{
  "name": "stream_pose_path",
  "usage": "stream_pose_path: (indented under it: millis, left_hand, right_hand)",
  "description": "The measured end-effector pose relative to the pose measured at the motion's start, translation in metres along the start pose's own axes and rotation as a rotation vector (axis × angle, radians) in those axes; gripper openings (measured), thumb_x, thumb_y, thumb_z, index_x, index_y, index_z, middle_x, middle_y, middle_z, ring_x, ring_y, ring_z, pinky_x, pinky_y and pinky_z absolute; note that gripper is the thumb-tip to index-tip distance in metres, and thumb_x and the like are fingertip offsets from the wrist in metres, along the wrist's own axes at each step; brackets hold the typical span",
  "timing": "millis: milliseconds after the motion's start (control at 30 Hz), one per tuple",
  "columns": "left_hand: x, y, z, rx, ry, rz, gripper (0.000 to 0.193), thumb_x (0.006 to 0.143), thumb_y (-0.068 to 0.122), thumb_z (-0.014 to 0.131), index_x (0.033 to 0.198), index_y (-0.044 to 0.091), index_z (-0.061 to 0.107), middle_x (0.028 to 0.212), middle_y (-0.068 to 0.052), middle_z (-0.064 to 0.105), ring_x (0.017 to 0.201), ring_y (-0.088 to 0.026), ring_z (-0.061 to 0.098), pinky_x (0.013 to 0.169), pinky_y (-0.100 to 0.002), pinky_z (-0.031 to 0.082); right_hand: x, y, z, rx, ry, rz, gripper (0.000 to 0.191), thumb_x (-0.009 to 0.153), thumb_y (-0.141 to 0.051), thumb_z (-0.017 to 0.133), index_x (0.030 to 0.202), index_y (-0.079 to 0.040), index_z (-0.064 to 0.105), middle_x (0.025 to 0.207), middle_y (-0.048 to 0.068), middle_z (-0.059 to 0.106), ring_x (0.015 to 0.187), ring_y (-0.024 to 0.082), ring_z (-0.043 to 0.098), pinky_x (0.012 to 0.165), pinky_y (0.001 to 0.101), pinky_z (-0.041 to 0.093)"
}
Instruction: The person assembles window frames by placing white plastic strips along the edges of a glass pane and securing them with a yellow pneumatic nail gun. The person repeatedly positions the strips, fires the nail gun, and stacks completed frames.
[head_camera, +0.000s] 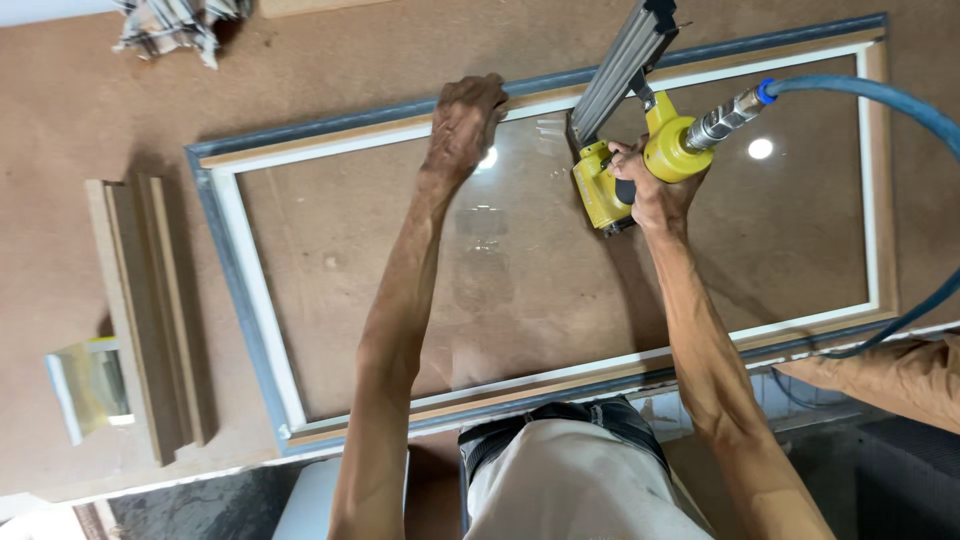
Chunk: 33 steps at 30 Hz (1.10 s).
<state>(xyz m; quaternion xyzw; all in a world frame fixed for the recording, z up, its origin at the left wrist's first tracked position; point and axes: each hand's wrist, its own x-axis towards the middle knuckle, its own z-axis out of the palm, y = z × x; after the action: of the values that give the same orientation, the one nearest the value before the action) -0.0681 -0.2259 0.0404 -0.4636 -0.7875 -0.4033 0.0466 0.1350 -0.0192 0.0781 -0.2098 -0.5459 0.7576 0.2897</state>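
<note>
Wooden strips (150, 310): stacked at worktop (80, 120) left edge | Striped cloth (175, 25): crumpled, far corner | Shiny packet (85, 385): just beside strips, near edge

The nail gun (620, 170) has a glossy yellow body, a ribbed grey metal magazine and a bright metal coupling to a smooth blue rubbery hose (880, 100). The frame (235, 250) is raw brown wood with a white strip inside and a dull grey outer edge, around a clear, reflecting glass pane (520, 270). The surface (90, 120) is matt brown fibreboard. The wooden strips (150, 310) look unpainted and matt.
</note>
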Motion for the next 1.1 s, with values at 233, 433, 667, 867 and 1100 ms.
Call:
stream_pose_path:
  millis: [233,433,667,867,1100]
  left_hand:
    - [-0.052,-0.066,-0.061,0.01,-0.008,-0.07,0.011,0.095,0.004,0.069,0.105,-0.001,0.07,0.098,-0.016,0.071,0.098,-0.032,0.066,0.092,-0.046,0.049]
    - [-0.058,-0.089,-0.051,0.068,0.11,0.01,0.015,0.084,0.002,0.068,0.098,0.0,0.073,0.109,-0.016,0.071,0.101,-0.031,0.063,0.089,-0.044,0.049]
    - [-0.061,-0.092,-0.054,0.077,0.069,-0.038,0.017,0.081,0.001,0.069,0.098,0.001,0.074,0.107,-0.011,0.07,0.1,-0.028,0.061,0.09,-0.044,0.048]
    - [-0.062,-0.088,-0.055,0.046,-0.007,-0.099,0.013,0.086,0.002,0.071,0.099,0.002,0.074,0.105,-0.01,0.071,0.1,-0.028,0.062,0.091,-0.043,0.048]
    - [-0.077,-0.101,-0.079,0.089,0.02,0.002,0.017,0.092,0.005,0.07,0.108,0.0,0.074,0.118,-0.016,0.072,0.11,-0.03,0.066,0.099,-0.043,0.048]
  right_hand:
    - [-0.033,0.03,0.123,-0.084,-0.022,-0.034,0.03,0.08,0.009,0.071,0.103,0.002,0.054,0.078,0.008,0.063,0.069,0.021,0.069,0.092,0.0478,0.067]
    - [-0.049,0.05,0.168,-0.129,0.026,-0.054,0.024,0.081,0.011,0.068,0.102,0.003,0.058,0.077,0.01,0.064,0.068,0.022,0.069,0.095,0.0507,0.067]
    - [-0.058,0.058,0.172,-0.025,0.124,-0.018,0.028,0.08,0.014,0.066,0.105,0.005,0.058,0.08,0.009,0.059,0.069,0.022,0.066,0.098,0.0528,0.066]
    - [-0.058,0.056,0.166,-0.026,0.104,-0.032,0.032,0.077,0.012,0.066,0.105,0.002,0.056,0.082,0.007,0.06,0.069,0.02,0.066,0.09,0.0503,0.066]
    - [-0.086,0.056,0.195,-0.187,-0.026,-0.03,0.023,0.083,0.009,0.069,0.101,0.001,0.058,0.079,0.009,0.067,0.076,0.021,0.071,0.1,0.0498,0.065]
